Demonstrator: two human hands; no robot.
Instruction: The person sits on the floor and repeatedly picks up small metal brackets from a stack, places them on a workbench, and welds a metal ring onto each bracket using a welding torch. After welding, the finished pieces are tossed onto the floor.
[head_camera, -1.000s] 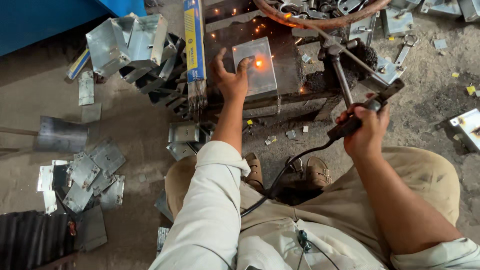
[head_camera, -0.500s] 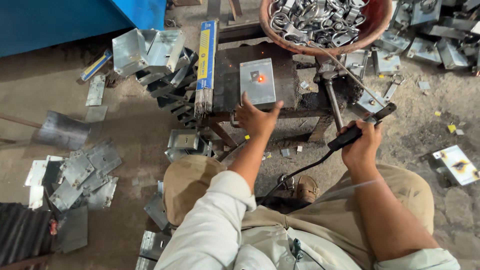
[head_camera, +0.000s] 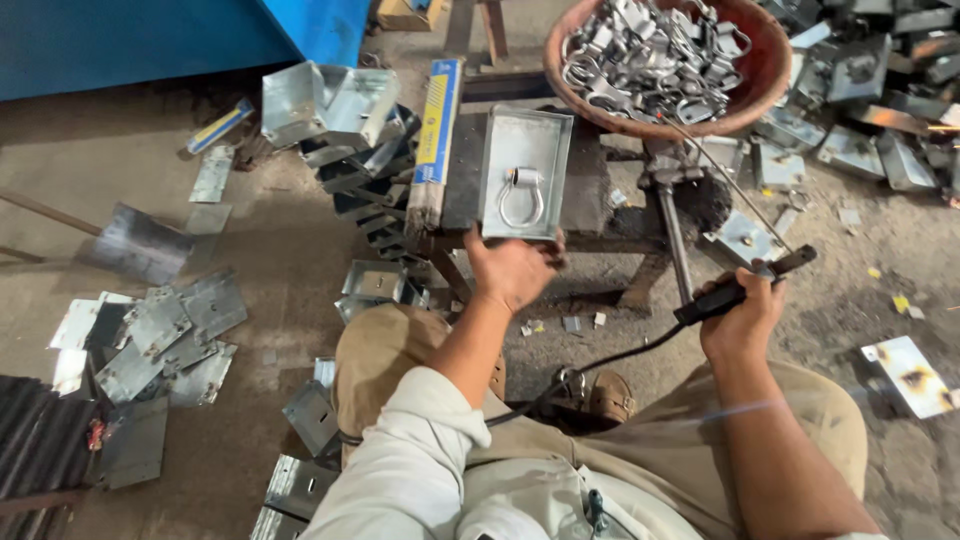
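A grey rectangular metal plate with a U-shaped loop on it lies on a small dark work stand. My left hand grips the plate's near edge. My right hand is closed around the black handle of a welding electrode holder, held to the right of the stand; its thin rod slants up toward the bowl. A black cable runs from the handle back between my knees.
A brown bowl full of metal loops sits behind the stand. Bent metal boxes pile up at left, flat plates lie on the floor, more plates at right. A blue and yellow box leans by the stand.
The glowing weld spot has gone dark. My left hand drew back from the plate's top to its near edge. The view shifted, so the bowl now shows fully.
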